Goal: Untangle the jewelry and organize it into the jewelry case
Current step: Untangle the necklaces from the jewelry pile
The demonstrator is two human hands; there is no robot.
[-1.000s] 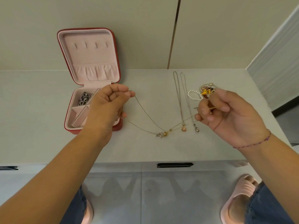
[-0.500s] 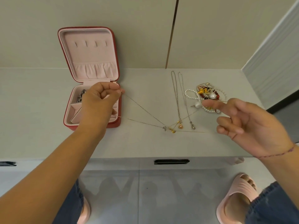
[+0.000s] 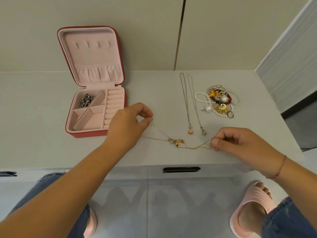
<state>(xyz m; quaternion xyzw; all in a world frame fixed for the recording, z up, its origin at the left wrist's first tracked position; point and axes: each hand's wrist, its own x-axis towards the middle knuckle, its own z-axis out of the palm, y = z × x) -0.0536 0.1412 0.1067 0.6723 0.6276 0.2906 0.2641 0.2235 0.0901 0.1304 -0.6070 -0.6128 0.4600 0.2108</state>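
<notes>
your left grip (image 3: 128,127) pinches a thin silver chain (image 3: 159,130), right grip (image 3: 240,143) pinches a fine gold chain (image 3: 197,148); both meet in a knot of small pendants (image 3: 175,141) on the matte worktop (image 3: 42,117). red case (image 3: 89,134) with pink velvet lining sits open beside your left grip.

A bare strip of table (image 3: 154,86) is left between the open case (image 3: 89,133) and the two necklaces (image 3: 185,100) laid out straight. The case's front right corner is covered by the left hand (image 3: 127,124). The table's front is crossed by tangled chains (image 3: 175,141), pinched between that hand and the right hand (image 3: 240,143). The right end is taken up by a heap of jewelry (image 3: 219,102).
</notes>
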